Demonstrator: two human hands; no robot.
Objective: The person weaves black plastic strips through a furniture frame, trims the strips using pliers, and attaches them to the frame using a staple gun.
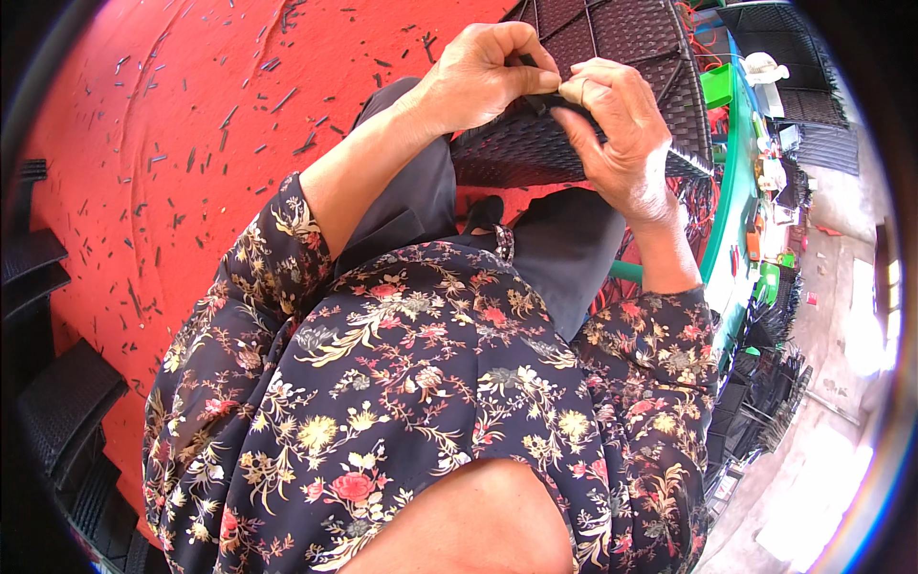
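Observation:
A dark woven wicker piece [626,43] with a boxy shape stands in front of my knees, its near side facing me. Over its near upper edge my two hands meet. My left hand [483,78] pinches a dark plastic strip [547,99] between thumb and fingertips. Close against it, my right hand [617,124] has its fingers bent and its thumb under the same strip. The fingers partly cover the strip, so where its ends go is hidden.
The red floor [206,57] is strewn with short dark offcuts. Stacked dark woven pieces [72,392] stand at the left. Along the right runs a green-edged table [738,172] with a bright green container [717,86] and clutter. Farther right lie more dark woven pieces [822,96].

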